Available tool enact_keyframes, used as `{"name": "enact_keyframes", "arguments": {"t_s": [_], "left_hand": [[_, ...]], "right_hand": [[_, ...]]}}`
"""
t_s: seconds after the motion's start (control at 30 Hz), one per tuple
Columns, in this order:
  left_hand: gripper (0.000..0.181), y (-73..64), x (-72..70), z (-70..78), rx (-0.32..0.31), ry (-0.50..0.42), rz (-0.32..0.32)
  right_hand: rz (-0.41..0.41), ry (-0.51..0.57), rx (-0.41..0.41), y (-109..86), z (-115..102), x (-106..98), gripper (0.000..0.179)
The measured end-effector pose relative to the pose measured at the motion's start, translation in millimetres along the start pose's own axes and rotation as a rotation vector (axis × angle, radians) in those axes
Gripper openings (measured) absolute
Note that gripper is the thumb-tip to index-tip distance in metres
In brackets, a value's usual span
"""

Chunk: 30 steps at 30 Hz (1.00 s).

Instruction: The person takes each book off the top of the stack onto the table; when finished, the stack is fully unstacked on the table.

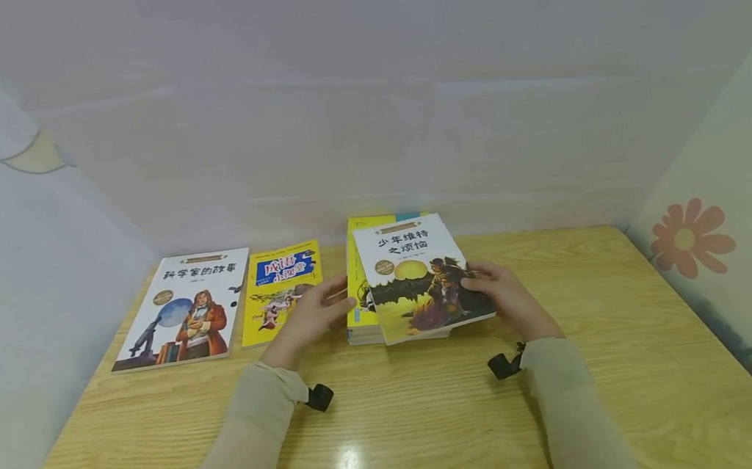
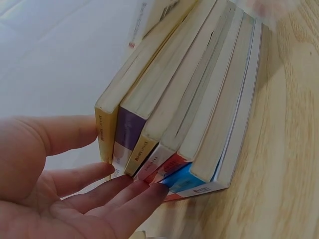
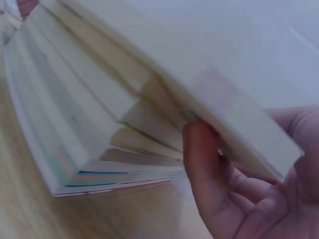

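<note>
A white-topped book point(image 1: 412, 272) with a yellow moon and a dark-clad figure on its cover sits tilted above a stack of books point(image 1: 358, 284). My right hand point(image 1: 509, 299) grips its right edge, with fingers tucked below the cover in the right wrist view. On the other side, my left hand point(image 1: 312, 314) rests its extended fingers against the spines of the stack. The left wrist view shows those spines point(image 2: 129, 128) in yellow, purple, red and blue. The lifted book's back cover point(image 2: 158, 19) with a barcode appears there above the pile.
Left of the stack, a yellow book point(image 1: 263, 273) lies flat, partly behind my left hand. Farther left lies a white book point(image 1: 189, 301) with a telescope and a red-coated figure. The wooden table point(image 1: 417, 415) meets a pale cloth backdrop point(image 1: 368, 132).
</note>
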<state>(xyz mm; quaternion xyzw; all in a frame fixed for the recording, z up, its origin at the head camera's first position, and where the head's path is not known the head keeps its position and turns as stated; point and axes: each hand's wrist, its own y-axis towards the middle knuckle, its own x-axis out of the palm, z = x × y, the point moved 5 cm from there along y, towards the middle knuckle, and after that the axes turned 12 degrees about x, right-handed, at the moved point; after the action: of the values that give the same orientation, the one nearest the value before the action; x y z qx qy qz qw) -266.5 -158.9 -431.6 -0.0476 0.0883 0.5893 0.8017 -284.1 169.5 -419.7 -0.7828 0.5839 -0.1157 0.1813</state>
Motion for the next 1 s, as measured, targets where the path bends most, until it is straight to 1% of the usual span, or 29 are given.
{"name": "enact_keyframes", "arguments": {"t_s": [0.1, 0.23, 0.4, 0.5, 0.63, 0.77, 0.83, 0.9, 1.0], "left_hand": [[0.066, -0.6, 0.1, 0.6, -0.013, -0.017, 0.008], [0.067, -1.7, 0.0, 1.2, -0.022, -0.017, 0.016], [0.069, -1.5, 1.6, -1.4, -0.031, -0.040, -0.003], [0.069, -1.8, 2.1, -2.1, -0.040, -0.057, -0.006], [0.068, -3.3, 2.1, -1.0, -0.039, -0.044, -0.011], [0.068, -4.9, 2.6, -0.6, -0.044, -0.028, -0.019], [0.068, -5.5, 2.6, -0.8, -0.046, -0.029, -0.022], [0.068, -5.4, 2.5, -1.1, -0.042, -0.032, -0.025], [0.068, -5.4, 1.9, -1.2, -0.047, -0.047, -0.022]], "right_hand": [[-0.044, 0.056, 0.007, -3.7, -3.1, -4.3, 0.060], [-0.069, 0.119, 0.037, -7.0, -4.7, -10.7, 0.060], [-0.062, 0.163, 0.044, -9.3, -4.7, -16.8, 0.054], [-0.062, 0.183, 0.040, -10.1, -4.5, -18.2, 0.056], [-0.070, 0.206, 0.024, -10.7, -5.6, -19.5, 0.064], [-0.074, 0.236, 0.006, -13.2, -7.9, -24.2, 0.066], [-0.080, 0.255, -0.004, -15.1, -9.1, -28.4, 0.065], [-0.091, 0.271, -0.033, -17.7, -11.9, -33.1, 0.064], [-0.107, 0.296, -0.075, -22.3, -14.9, -41.7, 0.056]]}}
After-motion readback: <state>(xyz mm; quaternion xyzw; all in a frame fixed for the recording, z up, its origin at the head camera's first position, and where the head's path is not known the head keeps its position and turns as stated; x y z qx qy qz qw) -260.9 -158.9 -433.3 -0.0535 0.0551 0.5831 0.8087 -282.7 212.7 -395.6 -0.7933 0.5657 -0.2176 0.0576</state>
